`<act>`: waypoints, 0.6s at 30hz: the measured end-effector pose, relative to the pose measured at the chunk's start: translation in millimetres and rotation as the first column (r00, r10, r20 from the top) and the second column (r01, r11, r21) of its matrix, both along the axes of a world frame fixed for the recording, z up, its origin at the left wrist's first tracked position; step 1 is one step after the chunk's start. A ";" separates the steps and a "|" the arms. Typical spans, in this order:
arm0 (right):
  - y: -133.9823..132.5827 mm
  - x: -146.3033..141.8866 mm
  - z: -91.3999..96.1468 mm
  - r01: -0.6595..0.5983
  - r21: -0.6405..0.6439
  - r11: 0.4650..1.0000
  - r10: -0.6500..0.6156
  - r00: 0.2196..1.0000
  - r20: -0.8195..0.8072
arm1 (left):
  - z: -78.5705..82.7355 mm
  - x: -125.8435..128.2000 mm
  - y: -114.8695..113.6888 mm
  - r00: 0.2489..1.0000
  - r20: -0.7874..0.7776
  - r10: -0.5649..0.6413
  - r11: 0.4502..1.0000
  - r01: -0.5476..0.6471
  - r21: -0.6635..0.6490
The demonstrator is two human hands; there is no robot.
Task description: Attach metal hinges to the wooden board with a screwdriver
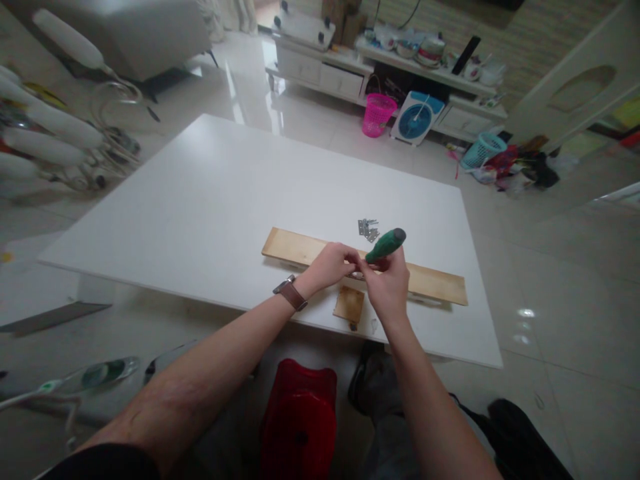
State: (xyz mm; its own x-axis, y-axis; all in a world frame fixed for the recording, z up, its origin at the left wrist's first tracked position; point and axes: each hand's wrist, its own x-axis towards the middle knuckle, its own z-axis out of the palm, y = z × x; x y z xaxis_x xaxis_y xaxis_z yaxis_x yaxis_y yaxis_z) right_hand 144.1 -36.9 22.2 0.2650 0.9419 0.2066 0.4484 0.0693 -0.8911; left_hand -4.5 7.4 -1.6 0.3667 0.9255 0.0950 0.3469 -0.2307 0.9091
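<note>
A long pale wooden plank (pixel 430 281) lies across the near right part of the white table (pixel 200 200). My right hand (pixel 387 285) is closed round a green-handled screwdriver (pixel 386 245), whose handle points up and to the right. My left hand (pixel 331 265), with a brown watch on its wrist, has its fingers pinched together on the plank beside the screwdriver's tip; what they hold is too small to make out. A small square wooden piece (pixel 349 305) lies just in front of the plank. Several small metal hinges (pixel 368 229) lie in a heap behind the plank.
A red stool (pixel 300 417) stands between my knees under the table's near edge. Across the glossy floor are a pink basket (pixel 377 115), a blue and white fan (pixel 416 118) and a low white cabinet (pixel 325 70) loaded with dishes. A drying rack stands at the left.
</note>
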 end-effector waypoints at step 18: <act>-3.7 -1.6 3.6 0.041 -0.010 0.999 -0.042 0.992 -0.115 | 3.3 0.9 -2.4 0.992 0.104 -0.076 0.997 0.076 0.004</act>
